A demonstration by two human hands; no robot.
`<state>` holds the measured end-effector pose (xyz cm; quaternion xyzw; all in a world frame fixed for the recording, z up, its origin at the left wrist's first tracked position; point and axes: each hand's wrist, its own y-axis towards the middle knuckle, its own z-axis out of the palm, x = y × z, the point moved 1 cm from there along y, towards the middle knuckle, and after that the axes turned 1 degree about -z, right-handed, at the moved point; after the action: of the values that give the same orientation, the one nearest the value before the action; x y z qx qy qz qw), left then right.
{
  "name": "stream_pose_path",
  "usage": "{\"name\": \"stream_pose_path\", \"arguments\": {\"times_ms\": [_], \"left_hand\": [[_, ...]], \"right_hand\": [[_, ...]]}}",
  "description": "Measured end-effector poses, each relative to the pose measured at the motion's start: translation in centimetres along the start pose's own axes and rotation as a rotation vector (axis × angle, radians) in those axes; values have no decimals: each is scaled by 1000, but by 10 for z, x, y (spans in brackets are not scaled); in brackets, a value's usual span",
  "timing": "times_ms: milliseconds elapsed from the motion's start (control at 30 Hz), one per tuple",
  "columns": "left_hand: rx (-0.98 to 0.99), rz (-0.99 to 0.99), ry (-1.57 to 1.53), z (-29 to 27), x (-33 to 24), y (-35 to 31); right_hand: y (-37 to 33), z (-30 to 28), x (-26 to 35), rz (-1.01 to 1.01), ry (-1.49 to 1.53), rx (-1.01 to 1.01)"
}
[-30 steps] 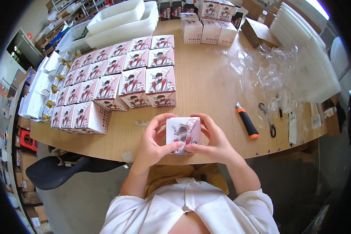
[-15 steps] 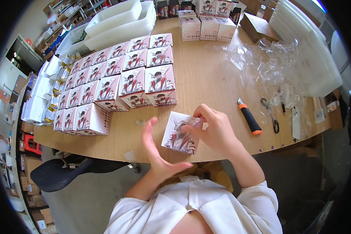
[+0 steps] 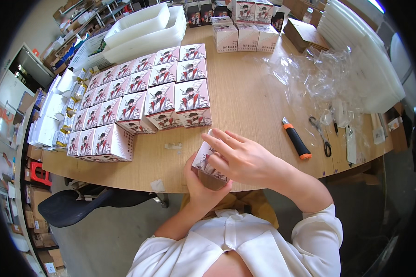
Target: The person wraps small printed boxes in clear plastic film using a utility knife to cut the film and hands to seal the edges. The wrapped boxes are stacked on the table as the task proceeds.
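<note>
A small white and pink printed carton (image 3: pixel 202 158) with a drawn figure on its top is at the table's near edge. My left hand (image 3: pixel 200 188) is closed around its left and near sides, the thumb reaching to the right. The carton's near side looks brownish, in shadow. Over the top lies my right hand (image 3: pixel 247 159), fingers stretched out and spread; they touch or hover just above the carton and hide much of it. Rows of matching cartons (image 3: pixel 192 97) stand close together to the left, beyond my hands.
To the right lie an orange and black utility knife (image 3: pixel 296 141), scissors (image 3: pixel 322 136) and crumpled clear plastic film (image 3: pixel 316 76). More cartons (image 3: pixel 247 37) are stacked at the back. White plastic bins (image 3: pixel 145 39) sit at the back left. A black chair (image 3: pixel 92 203) stands by the near left edge.
My left hand has closed around the carton from beside it. My right hand has left the carton's upper right edge and spread over its top. The carton has shifted slightly left.
</note>
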<state>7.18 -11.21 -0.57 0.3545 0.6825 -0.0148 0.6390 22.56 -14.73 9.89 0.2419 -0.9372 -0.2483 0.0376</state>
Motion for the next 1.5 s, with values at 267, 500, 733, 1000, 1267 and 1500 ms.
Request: {"name": "stream_pose_path", "arguments": {"times_ms": [267, 500, 733, 1000, 1267, 1500], "left_hand": [[128, -176, -285, -22, 7, 2], [109, -131, -354, -35, 16, 8], [228, -136, -360, -43, 16, 12], [168, -28, -17, -35, -14, 29], [324, 81, 68, -55, 1, 44], [200, 47, 104, -53, 0, 36]], "right_hand": [[-13, -10, -63, 278, -26, -45], [-79, 42, -47, 961, 478, -161], [-74, 22, -22, 817, 481, -164], [-57, 21, -8, 456, 769, -227], [-63, 49, -2, 255, 229, -225], [-106, 36, 24, 324, 357, 122]]}}
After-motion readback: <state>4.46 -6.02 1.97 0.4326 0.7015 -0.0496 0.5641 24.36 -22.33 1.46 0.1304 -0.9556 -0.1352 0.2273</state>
